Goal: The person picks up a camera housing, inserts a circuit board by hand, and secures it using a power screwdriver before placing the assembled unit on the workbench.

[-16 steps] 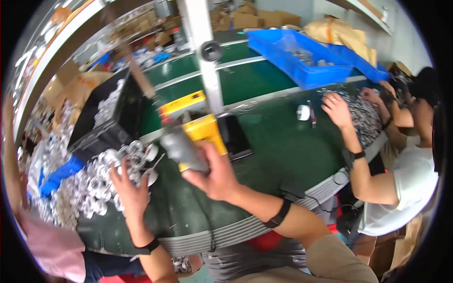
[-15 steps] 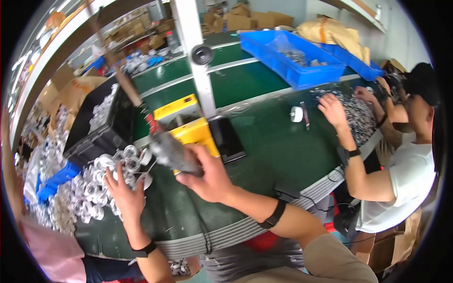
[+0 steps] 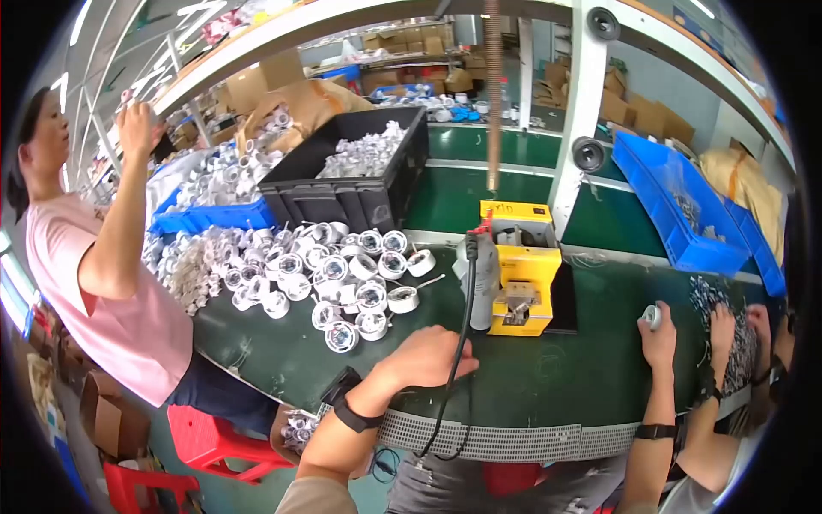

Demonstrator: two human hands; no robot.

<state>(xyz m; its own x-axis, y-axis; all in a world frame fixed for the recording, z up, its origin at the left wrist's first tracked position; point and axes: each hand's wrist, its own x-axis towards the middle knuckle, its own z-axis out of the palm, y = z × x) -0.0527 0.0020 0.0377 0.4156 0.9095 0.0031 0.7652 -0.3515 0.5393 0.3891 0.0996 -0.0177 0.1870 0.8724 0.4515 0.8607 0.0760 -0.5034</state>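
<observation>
My left hand (image 3: 428, 356) hovers over the front of the green table, palm down. Its fingers reach rightward, loosely bent and partly hidden, with nothing visible in them. The black cable (image 3: 454, 368) runs across it. Further right, my right hand (image 3: 659, 343) is closed around a small round white part (image 3: 652, 317), held just above the table. A grey powered hand tool (image 3: 484, 283) with a red top hangs from a coiled spring (image 3: 493, 103), in front of a yellow fixture (image 3: 524, 291). Left of it lie several round white lamp-like housings (image 3: 342, 283).
A black crate (image 3: 300, 201) of white parts stands behind the housings. To the right are a blue bin (image 3: 676, 214) and a pile of small metal pieces (image 3: 728, 351), with a co-worker's hand (image 3: 723, 330) over it. Another person in pink (image 3: 128, 291) stands left, near a red stool (image 3: 214, 441).
My right hand has let go of the grey tool, moved right and taken the round white part. My left hand has left the white housings. The view has swung left.
</observation>
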